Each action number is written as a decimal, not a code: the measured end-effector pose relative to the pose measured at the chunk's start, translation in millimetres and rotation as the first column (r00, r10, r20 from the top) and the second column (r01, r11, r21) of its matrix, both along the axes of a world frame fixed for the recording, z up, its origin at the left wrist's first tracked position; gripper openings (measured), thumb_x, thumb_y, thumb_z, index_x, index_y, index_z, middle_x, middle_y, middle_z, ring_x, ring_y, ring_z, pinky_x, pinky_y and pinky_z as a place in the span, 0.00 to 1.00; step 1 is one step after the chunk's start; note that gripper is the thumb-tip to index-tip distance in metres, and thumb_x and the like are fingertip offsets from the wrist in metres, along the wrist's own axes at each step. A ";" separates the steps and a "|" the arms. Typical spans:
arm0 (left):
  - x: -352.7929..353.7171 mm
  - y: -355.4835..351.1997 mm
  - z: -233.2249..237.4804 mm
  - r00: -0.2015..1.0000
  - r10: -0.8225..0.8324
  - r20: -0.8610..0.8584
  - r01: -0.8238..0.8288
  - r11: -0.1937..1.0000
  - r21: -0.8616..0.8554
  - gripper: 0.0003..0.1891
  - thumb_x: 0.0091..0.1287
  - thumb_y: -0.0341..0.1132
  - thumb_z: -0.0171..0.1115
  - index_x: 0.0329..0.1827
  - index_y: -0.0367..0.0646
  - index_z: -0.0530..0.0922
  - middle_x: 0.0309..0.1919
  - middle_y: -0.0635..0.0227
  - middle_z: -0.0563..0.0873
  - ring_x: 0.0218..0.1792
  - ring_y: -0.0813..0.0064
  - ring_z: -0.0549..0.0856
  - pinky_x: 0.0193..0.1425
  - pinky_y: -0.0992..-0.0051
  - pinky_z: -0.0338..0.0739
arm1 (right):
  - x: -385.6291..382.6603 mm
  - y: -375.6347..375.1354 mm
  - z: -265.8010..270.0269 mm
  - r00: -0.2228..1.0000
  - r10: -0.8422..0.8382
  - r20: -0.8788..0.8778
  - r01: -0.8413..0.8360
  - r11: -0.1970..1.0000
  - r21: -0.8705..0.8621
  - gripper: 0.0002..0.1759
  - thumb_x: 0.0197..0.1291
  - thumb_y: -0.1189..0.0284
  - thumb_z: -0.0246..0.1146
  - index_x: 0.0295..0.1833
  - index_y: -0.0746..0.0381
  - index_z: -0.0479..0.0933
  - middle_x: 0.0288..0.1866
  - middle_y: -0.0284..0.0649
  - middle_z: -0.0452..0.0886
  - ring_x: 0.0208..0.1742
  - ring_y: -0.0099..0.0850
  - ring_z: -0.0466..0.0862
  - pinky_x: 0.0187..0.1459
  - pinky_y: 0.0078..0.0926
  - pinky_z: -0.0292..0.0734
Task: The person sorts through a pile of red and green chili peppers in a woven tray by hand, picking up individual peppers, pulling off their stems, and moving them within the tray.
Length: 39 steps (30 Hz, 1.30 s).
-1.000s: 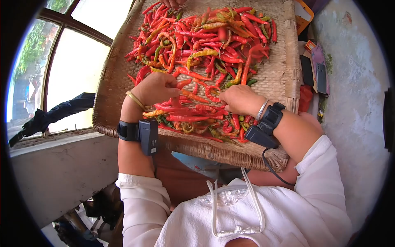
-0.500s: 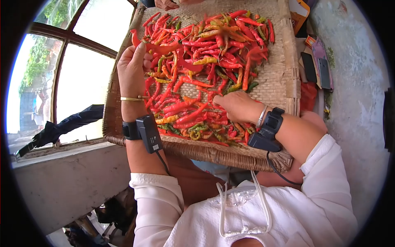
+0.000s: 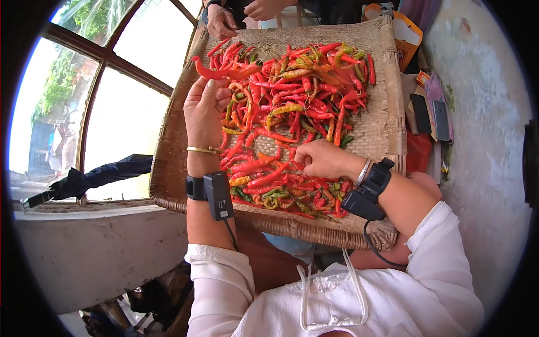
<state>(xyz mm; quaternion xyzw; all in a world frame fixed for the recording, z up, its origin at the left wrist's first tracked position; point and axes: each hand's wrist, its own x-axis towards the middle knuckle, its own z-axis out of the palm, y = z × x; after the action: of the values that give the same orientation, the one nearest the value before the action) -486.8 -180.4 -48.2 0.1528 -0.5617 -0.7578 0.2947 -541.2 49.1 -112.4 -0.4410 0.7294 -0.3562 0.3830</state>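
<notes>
My left hand (image 3: 204, 106) pinches a long, curved red chili pepper (image 3: 222, 73) between thumb and fingers, above the upper left of the woven tray (image 3: 373, 115). My right hand (image 3: 328, 159) is closed over the middle of the tray, its fingertips down by the lower group of red chili peppers (image 3: 258, 164). Whatever those fingers grip is hidden. Beyond both hands lies a larger heap of chili peppers (image 3: 306, 84), mostly red, with some yellow and green ones.
Across the tray are another person's hands (image 3: 222, 22). A folded dark umbrella (image 3: 115, 175) leans by the window on the left. On the right, two phones (image 3: 421, 112) lie beside the tray, near a wall (image 3: 477, 140). Cables hang from my wrist devices (image 3: 362, 205).
The view has shifted, so the tray sits lower and the other person's hands show more. My left hand still holds the red chili pepper; my right hand stays near the lower group.
</notes>
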 end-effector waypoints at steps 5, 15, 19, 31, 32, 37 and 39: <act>2.2 24.5 -11.8 0.933 -0.159 0.324 0.222 0.961 -0.167 0.20 0.66 0.33 0.53 0.59 0.36 0.67 0.46 0.63 0.79 0.31 0.83 0.80 0.32 0.85 0.75 | -6.9 0.9 5.8 0.976 -0.078 0.205 0.101 0.989 -0.104 0.08 0.45 0.79 0.59 0.35 0.65 0.73 0.27 0.34 0.76 0.27 0.23 0.76 0.29 0.20 0.72; 18.7 83.3 -37.1 0.519 -0.573 0.634 0.815 0.556 -0.165 0.15 0.63 0.44 0.58 0.38 0.38 0.76 0.25 0.73 0.80 0.22 0.85 0.76 0.24 0.83 0.73 | -26.2 9.0 27.2 0.471 -0.213 0.856 0.598 0.790 -0.133 0.05 0.54 0.78 0.56 0.36 0.59 0.71 0.28 0.31 0.76 0.25 0.18 0.76 0.26 0.15 0.74; 14.5 67.8 -22.7 0.412 -0.593 0.691 0.847 0.530 -0.051 0.13 0.65 0.43 0.56 0.33 0.40 0.76 0.19 0.74 0.80 0.19 0.86 0.76 0.23 0.84 0.72 | -28.1 12.3 27.9 0.439 -0.288 0.851 0.639 0.766 -0.070 0.04 0.56 0.77 0.55 0.38 0.60 0.71 0.28 0.31 0.76 0.24 0.17 0.76 0.24 0.14 0.74; 43.1 23.2 -30.1 0.613 0.116 0.781 0.765 0.157 -0.624 0.13 0.52 0.40 0.63 0.38 0.42 0.79 0.30 0.61 0.82 0.31 0.63 0.82 0.36 0.67 0.76 | -11.7 2.7 27.1 0.819 -0.250 0.517 0.288 0.958 0.007 0.07 0.57 0.75 0.55 0.42 0.64 0.73 0.28 0.30 0.75 0.24 0.15 0.73 0.23 0.12 0.69; 49.2 23.9 -33.7 0.524 0.081 0.848 0.847 0.061 -0.529 0.12 0.49 0.39 0.63 0.35 0.45 0.79 0.30 0.61 0.82 0.32 0.61 0.81 0.37 0.65 0.75 | -9.6 1.7 28.3 0.834 -0.238 0.498 0.263 0.965 0.020 0.07 0.57 0.75 0.56 0.41 0.64 0.73 0.28 0.29 0.74 0.24 0.15 0.73 0.24 0.12 0.69; 77.7 11.4 -58.3 0.393 0.142 0.909 0.919 -0.019 -0.394 0.11 0.46 0.39 0.62 0.33 0.49 0.81 0.31 0.64 0.83 0.35 0.60 0.82 0.39 0.65 0.75 | -7.5 -0.4 23.3 0.855 -0.202 0.477 0.213 0.977 0.032 0.07 0.57 0.76 0.56 0.42 0.64 0.73 0.28 0.30 0.75 0.25 0.15 0.74 0.26 0.12 0.70; 82.0 10.6 -62.2 0.291 0.258 0.921 0.951 0.026 -0.308 0.10 0.46 0.38 0.62 0.32 0.51 0.82 0.31 0.66 0.84 0.37 0.61 0.82 0.40 0.66 0.76 | -6.6 -1.0 25.4 0.878 -0.212 0.430 0.212 0.976 0.047 0.07 0.57 0.76 0.57 0.41 0.65 0.73 0.28 0.29 0.74 0.25 0.16 0.74 0.27 0.14 0.71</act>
<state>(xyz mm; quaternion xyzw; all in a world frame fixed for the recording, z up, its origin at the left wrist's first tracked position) -404.8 -169.8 -110.3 0.0853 -0.9526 -0.0722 -0.2829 -547.7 48.1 -86.9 -0.2688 0.6699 -0.4851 0.4936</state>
